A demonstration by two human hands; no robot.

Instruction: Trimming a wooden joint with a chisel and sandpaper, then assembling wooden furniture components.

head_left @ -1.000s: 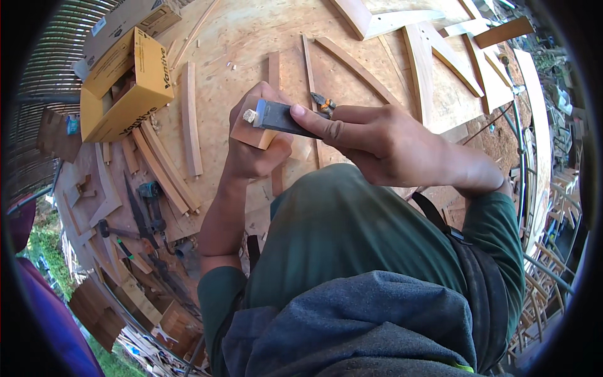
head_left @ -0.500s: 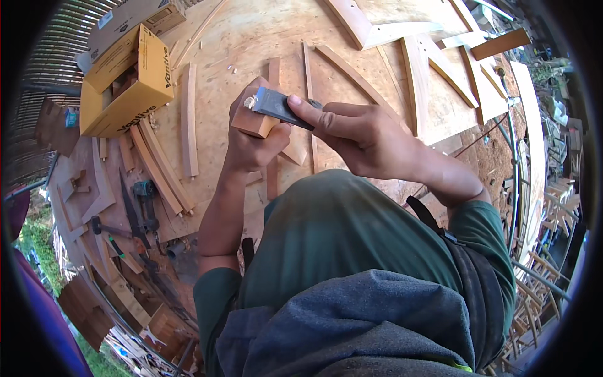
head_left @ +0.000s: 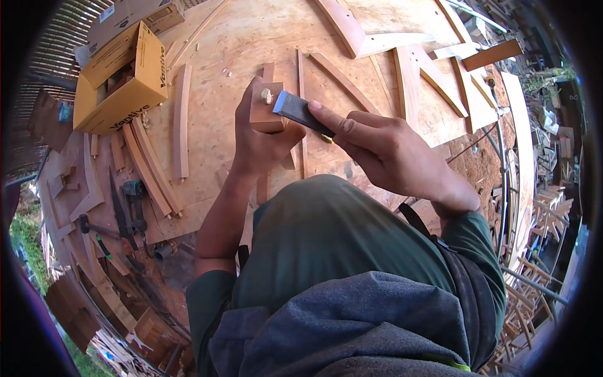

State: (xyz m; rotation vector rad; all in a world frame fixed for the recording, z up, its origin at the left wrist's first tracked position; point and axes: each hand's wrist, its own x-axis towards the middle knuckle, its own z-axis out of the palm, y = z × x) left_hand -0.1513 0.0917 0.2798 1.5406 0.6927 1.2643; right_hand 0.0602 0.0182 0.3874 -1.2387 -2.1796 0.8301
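Observation:
My left hand [head_left: 259,149] is closed around a wooden block [head_left: 264,113], its fingers behind and its thumb along the near side. On the block's top face sits a pale, rough curl or plug of wood [head_left: 267,96]. My right hand [head_left: 391,147] grips a chisel [head_left: 303,112], with the thumb pressed flat on the dark blade. The chisel's bright wide edge points left, by the block's right edge and a little apart from the pale spot. Its handle is mostly hidden under my right hand.
A wide plywood surface [head_left: 217,113] carries curved wood strips [head_left: 182,122] and shaped boards [head_left: 407,85]. A yellow cardboard box [head_left: 119,94] stands far left. At left lie a cordless drill [head_left: 134,200], a hammer [head_left: 94,226] and a handsaw [head_left: 118,204].
The chisel edge has drawn back right, away from the pale wood on the block. The block has turned more upright and moved slightly right in my left hand.

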